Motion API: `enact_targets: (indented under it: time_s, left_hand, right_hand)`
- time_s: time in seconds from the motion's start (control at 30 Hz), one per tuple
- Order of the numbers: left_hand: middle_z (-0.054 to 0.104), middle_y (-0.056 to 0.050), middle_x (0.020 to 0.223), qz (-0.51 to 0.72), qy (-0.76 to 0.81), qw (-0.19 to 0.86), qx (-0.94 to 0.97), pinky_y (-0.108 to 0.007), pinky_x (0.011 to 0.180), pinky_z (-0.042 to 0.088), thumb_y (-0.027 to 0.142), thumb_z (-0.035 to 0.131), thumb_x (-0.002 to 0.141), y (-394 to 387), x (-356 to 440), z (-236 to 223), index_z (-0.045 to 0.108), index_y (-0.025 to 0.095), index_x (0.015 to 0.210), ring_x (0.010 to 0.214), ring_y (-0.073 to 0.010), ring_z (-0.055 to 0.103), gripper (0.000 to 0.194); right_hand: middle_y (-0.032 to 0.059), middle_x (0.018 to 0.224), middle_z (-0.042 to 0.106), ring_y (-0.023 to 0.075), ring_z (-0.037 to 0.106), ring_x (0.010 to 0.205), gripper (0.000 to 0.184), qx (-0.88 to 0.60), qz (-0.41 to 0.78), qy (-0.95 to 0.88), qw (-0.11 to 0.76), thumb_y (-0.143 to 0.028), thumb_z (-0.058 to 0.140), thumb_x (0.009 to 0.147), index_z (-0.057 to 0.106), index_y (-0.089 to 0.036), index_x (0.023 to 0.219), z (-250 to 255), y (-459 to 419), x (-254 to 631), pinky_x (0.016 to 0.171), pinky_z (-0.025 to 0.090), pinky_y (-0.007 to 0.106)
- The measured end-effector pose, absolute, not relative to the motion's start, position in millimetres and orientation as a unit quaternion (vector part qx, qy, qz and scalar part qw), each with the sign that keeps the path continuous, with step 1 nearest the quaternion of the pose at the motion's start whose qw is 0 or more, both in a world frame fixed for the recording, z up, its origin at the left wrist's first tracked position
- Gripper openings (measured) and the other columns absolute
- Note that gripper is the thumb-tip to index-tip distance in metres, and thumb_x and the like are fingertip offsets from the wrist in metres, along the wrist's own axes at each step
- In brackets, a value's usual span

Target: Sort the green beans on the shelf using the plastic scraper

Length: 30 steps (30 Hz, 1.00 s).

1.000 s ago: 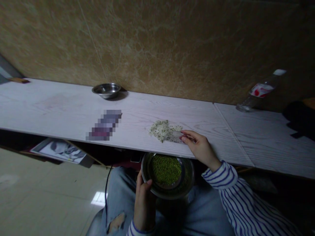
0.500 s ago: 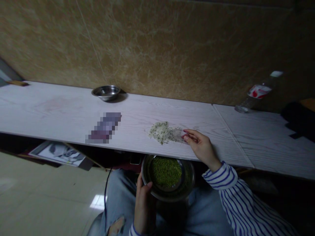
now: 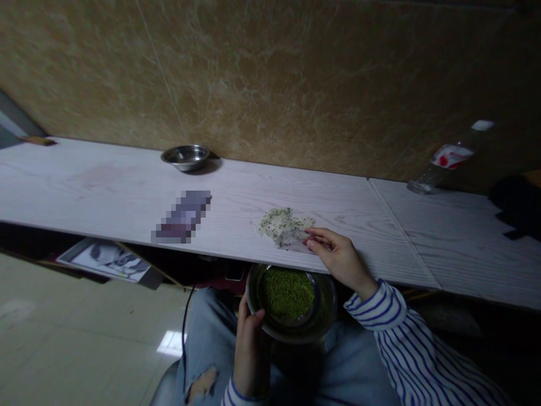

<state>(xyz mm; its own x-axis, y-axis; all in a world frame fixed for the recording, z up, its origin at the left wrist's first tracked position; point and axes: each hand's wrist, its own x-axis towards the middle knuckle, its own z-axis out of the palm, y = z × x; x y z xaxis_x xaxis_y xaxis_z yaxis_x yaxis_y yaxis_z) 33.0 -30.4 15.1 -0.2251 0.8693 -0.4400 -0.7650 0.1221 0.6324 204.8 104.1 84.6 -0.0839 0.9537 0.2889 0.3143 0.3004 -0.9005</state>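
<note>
My left hand (image 3: pixel 251 344) grips the left rim of a steel bowl (image 3: pixel 325 304), thumb over the edge, below the counter's front edge. Inside lie many small green beans (image 3: pixel 288 292), like mung beans. On the counter is a pile of white grains mixed with green beans (image 3: pixel 274 223). Between thumb and fingers, my right hand (image 3: pixel 333 251) pinches a clear plastic piece (image 3: pixel 291 239), thin like a card. It lies low over the near right side of the pile, with specks showing through it. The fingertips of my left hand are hidden under the bowl.
A smaller steel bowl (image 3: pixel 186 158) stands by the wall, left of the pile. A pixelated flat item (image 3: pixel 182 219) lies on the white counter (image 3: pixel 236 194). To the right are a plastic bottle (image 3: pixel 450 158) and a dark object (image 3: pixel 513 203). Below is an open shelf with a picture (image 3: pixel 105 259).
My right hand has moved a little left and toward me with the clear plastic piece, beside the pile. My left hand keeps hold of the bowl. The view has shifted slightly.
</note>
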Motion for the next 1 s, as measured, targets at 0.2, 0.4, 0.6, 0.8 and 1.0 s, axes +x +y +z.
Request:
enact_targets:
  time_s: [0.2, 0.4, 0.6, 0.8, 1.0]
  left_hand:
    - [0.067, -0.011, 0.133, 0.668, 0.405, 0.621, 0.064, -0.047, 0.104, 0.046, 0.031, 0.072, 0.075, -29, 36, 21, 0.063, 0.024, 0.133, 0.132, -0.0366, 0.054, 0.059]
    - [0.067, -0.009, 0.132, 0.67, 0.4, 0.623, 0.056, -0.046, 0.104, 0.047, 0.03, 0.071, 0.076, -30, 33, 17, 0.059, 0.027, 0.138, 0.13, -0.0348, 0.055, 0.063]
    - [0.067, -0.008, 0.133, 0.666, 0.4, 0.628, 0.053, -0.044, 0.103, 0.048, 0.033, 0.073, 0.075, -30, 30, 12, 0.057, 0.028, 0.14, 0.129, -0.0343, 0.055, 0.068]
    - [0.065, -0.01, 0.134, 0.669, 0.403, 0.622, 0.056, -0.044, 0.1, 0.049, 0.033, 0.073, 0.073, -30, 32, 17, 0.058, 0.026, 0.139, 0.131, -0.0361, 0.053, 0.068]
    - [0.065, -0.008, 0.134, 0.664, 0.412, 0.621, 0.065, -0.042, 0.098, 0.05, 0.033, 0.072, 0.076, -31, 31, 17, 0.058, 0.027, 0.138, 0.129, -0.0345, 0.054, 0.065]
  right_hand:
    - [0.0072, 0.099, 0.081, 0.0221, 0.076, 0.09, 0.026, -0.502, 0.329, -0.648, 0.469, -0.028, 0.067, 0.081, 0.078, -0.022, 0.104, 81, 104, 201, 0.084, 0.062, 0.037]
    - [0.0073, 0.093, 0.081, 0.0235, 0.076, 0.087, 0.027, -0.518, 0.308, -0.626, 0.495, -0.031, 0.069, 0.079, 0.078, -0.021, 0.103, 76, 112, 210, 0.081, 0.062, 0.038]
    - [0.0096, 0.098, 0.08, 0.0256, 0.076, 0.091, 0.03, -0.515, 0.302, -0.619, 0.511, -0.037, 0.071, 0.078, 0.077, -0.02, 0.102, 81, 116, 218, 0.085, 0.061, 0.042]
    - [0.0099, 0.102, 0.08, 0.0253, 0.075, 0.092, 0.03, -0.521, 0.299, -0.621, 0.503, -0.035, 0.07, 0.078, 0.077, -0.02, 0.103, 79, 117, 216, 0.087, 0.06, 0.043]
    - [0.0093, 0.1, 0.08, 0.0246, 0.075, 0.091, 0.028, -0.512, 0.314, -0.633, 0.488, -0.033, 0.071, 0.079, 0.078, -0.02, 0.102, 84, 108, 218, 0.086, 0.061, 0.04]
